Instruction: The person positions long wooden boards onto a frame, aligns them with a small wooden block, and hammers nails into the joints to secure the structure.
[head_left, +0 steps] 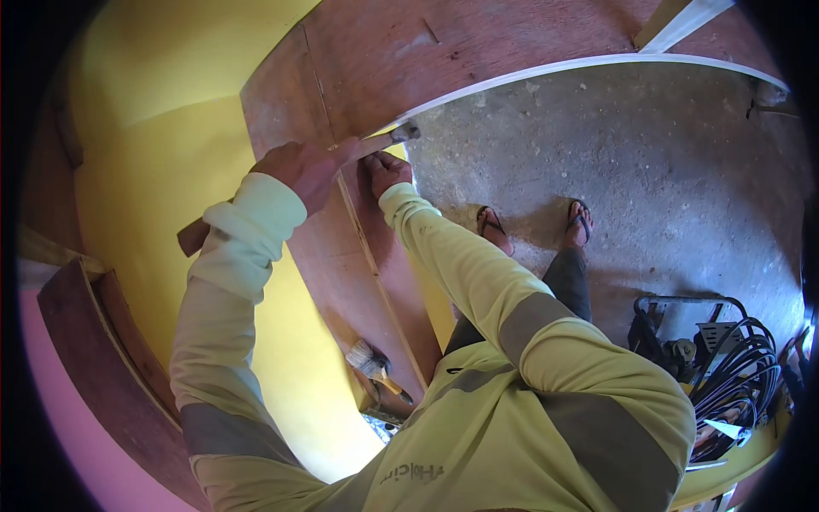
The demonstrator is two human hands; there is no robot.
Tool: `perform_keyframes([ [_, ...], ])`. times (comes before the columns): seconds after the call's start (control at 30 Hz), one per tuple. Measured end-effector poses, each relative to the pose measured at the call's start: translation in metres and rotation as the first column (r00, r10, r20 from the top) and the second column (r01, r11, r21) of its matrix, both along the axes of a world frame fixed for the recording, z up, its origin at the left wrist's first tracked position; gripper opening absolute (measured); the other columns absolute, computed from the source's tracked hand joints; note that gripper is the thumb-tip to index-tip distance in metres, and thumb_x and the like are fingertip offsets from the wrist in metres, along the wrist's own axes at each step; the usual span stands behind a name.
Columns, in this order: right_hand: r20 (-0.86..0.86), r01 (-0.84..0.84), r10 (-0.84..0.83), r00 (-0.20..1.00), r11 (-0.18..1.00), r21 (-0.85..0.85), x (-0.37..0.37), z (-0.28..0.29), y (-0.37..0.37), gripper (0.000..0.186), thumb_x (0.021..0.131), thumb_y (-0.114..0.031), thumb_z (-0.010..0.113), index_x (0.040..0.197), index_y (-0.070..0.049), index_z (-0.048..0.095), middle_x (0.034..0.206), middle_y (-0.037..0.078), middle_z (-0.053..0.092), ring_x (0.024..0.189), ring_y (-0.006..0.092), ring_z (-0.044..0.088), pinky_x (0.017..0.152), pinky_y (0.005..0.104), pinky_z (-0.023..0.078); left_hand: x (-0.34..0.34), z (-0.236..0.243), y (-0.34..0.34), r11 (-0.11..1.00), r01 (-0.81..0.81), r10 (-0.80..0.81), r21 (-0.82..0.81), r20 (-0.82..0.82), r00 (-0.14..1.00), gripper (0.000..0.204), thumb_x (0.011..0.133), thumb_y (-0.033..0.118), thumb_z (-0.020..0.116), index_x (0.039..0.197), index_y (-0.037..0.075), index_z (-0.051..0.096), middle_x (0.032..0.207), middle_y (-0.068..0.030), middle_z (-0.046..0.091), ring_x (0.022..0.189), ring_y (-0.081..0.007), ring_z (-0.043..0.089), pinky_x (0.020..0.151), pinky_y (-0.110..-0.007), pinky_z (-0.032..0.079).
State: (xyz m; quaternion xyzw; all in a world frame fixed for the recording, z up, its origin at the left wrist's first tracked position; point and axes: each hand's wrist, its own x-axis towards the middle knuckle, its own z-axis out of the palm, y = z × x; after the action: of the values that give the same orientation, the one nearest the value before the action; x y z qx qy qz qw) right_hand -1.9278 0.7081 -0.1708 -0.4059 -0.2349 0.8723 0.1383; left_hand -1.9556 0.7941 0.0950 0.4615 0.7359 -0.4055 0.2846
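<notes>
My left hand [299,173] is closed around the wooden handle of a hammer [388,139], whose dark metal head points to the right. The handle's butt end sticks out at the lower left, past my cuff. Just below the hammer head, my right hand [389,173] has its fingers pinched together at the edge of a reddish-brown wooden board [375,224]. Whatever those fingers hold, if anything, is too small or hidden to name. A thin pale strip runs lengthwise along the board under my arms.
A paintbrush [368,362] lies on the board near my body. Yellow wall [162,188] rises at the left. A long brown panel with a white edge [546,65] curves across the far side. At the right sits a machine with coiled black cable [734,367]. My sandalled feet stand on the concrete floor [614,145].
</notes>
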Motion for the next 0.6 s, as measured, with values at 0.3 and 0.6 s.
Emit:
perform_keyframes([
  [0.3, 0.046, -0.037, 0.036, 0.998, 0.999, 0.026, 0.007, 0.009, 0.005, 0.019, 0.080, -0.016, 0.062, 0.093, -0.006, 0.069, 0.087, 0.010, 0.069, 0.079, 0.0163, 0.064, 0.078, 0.0275, 0.047, 0.009, 0.005, 0.010, 0.999, 0.007, -0.007, -0.033, 0.007, 1.000, 0.054, 0.086, 0.020, 0.052, 0.136, 0.025, 0.031, 0.071, -0.0195, 0.056, 0.068, -0.0378, 0.058, 0.061, -0.046, 0.047],
  [0.6, 0.218, -0.450, 0.400, 0.890, 0.848, 0.281, 0.063, 0.040, 0.018, 0.090, 0.060, -0.049, 0.072, 0.127, 0.004, 0.044, 0.123, 0.022, 0.051, 0.114, 0.0317, 0.050, 0.098, 0.0345, 0.039, 0.022, 0.017, 0.027, 0.915, -0.033, -0.079, 0.402, 0.259, 0.963, 0.052, 0.087, 0.019, 0.052, 0.135, 0.024, 0.034, 0.071, -0.0175, 0.056, 0.067, -0.0347, 0.058, 0.060, -0.045, 0.046],
])
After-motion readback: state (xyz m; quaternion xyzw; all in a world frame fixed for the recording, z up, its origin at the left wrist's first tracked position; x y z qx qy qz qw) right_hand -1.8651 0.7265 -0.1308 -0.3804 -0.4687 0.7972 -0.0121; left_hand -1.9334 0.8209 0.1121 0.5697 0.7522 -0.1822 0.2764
